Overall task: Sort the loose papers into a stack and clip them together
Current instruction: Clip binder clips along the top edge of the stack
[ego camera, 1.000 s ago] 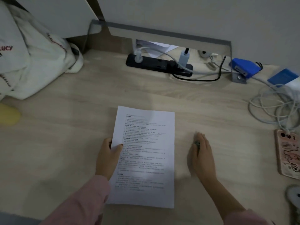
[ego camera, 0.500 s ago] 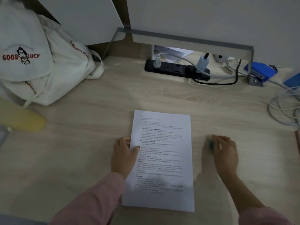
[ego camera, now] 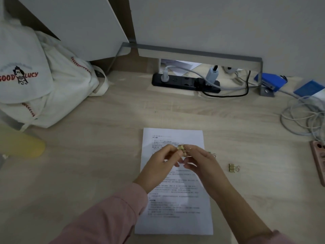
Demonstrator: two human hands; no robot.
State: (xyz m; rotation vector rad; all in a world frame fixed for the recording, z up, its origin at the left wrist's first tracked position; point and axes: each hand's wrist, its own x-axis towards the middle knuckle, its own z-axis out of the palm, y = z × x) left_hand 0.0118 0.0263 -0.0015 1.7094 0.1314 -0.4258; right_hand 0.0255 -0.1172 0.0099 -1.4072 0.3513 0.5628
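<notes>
One bag reads GOOD LUCY; fingers pinch a clip.

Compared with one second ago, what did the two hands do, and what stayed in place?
The left hand let go of the left edge of the paper stack and rose; the right hand lifted off the desk. Both now pinch a gold binder clip above the stack. The paper stack stayed flat on the desk.

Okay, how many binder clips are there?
3. The first clip is pinched between the left hand and right hand above the paper stack; the second clip lies on the desk right of it; the third clip peeks out beside the right hand, partly hidden.
</notes>
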